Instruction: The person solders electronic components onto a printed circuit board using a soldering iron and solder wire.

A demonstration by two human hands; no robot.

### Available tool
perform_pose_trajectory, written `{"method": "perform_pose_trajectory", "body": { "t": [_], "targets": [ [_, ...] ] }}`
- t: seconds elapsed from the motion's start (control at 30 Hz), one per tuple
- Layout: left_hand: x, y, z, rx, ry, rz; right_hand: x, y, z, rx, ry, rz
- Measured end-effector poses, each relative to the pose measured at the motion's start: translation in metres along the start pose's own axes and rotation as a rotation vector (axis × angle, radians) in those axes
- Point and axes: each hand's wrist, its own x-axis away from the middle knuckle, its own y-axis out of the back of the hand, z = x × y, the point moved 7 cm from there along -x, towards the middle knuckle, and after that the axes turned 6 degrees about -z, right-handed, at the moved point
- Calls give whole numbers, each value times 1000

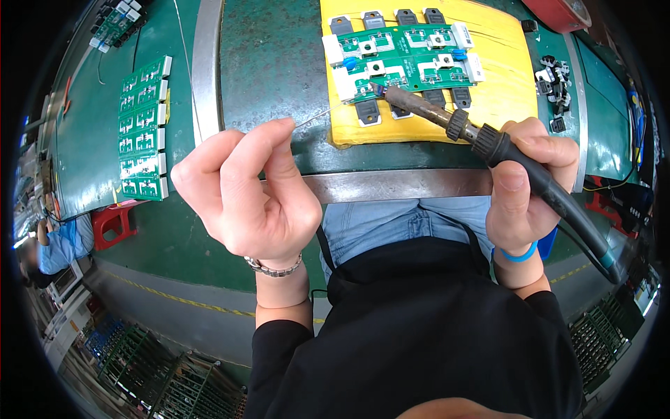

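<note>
A green circuit board (401, 59) lies on a yellow pad (499, 42), with black transistors sticking out along its long edges and white blocks at its ends. My right hand (534, 185) is closed around the handle of a soldering iron (481, 140); the iron's tip is at the board's lower left part. Between thumb and forefinger, my left hand (251, 185) pinches a thin solder wire (317, 117), which runs toward the board's lower left corner near the tip. Whether the wire touches the tip is too fine to tell.
Joined green boards (144, 133) lie on the left bench. Farther back there is another small assembly (117, 24). Loose black parts (555, 84) are heaped right of the pad, below a red roll (562, 12). A metal edge (405, 184) borders the bench front. Another person (63, 244) is far left.
</note>
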Motion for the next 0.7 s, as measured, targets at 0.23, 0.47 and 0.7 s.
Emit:
{"method": "perform_pose_trajectory", "body": {
  "t": [0.23, 0.47, 0.7],
  "targets": [
    [0, -1, -3, -27, -36, 14, -1, -1, 1, -6, 25, 20],
    [-2, -6, -5, -26, -53, 68, 0, -1, 0, -8, 30, 20],
    [4, 7, 13, 204, 225, -115, 4, 5, 3, -53, 51, -41]
  ]
}}
